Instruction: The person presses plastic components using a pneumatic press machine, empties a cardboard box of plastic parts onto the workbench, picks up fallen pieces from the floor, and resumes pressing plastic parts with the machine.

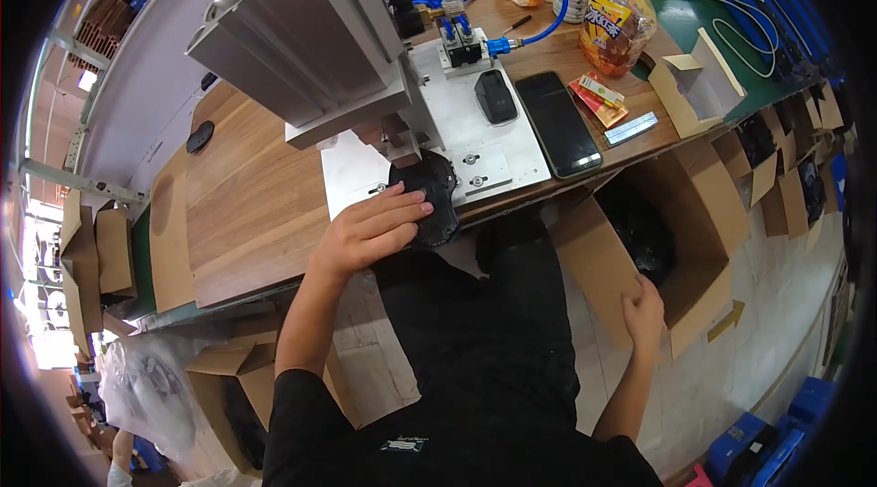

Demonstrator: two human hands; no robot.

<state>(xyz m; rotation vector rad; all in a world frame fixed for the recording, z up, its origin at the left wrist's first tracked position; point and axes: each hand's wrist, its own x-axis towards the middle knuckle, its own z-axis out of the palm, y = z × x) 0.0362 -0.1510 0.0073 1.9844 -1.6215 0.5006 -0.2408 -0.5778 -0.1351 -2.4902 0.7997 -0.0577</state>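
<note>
Black and glossy, a flat moulded part (441,197) sits partly under the head of a grey metal press (306,44), its near end reaching past the front edge of the wooden tabletop (242,213). Taking that part as the centre of a clock, the left hand (364,231) comes in from eight o'clock, its fingers together on top of the part (whether the thumb pinches from beneath, I cannot tell). At four o'clock the right hand (646,312) is at the wall of an open cardboard box (589,263), fingers curled; how firmly it grips, if at all, cannot be told. Dark, shiny pieces (650,254) lie inside that box. A small black device (495,97) rests at one o'clock on the silvery plate (528,158), and a dark phone (559,124) lies just beside the plate at two o'clock.
</note>
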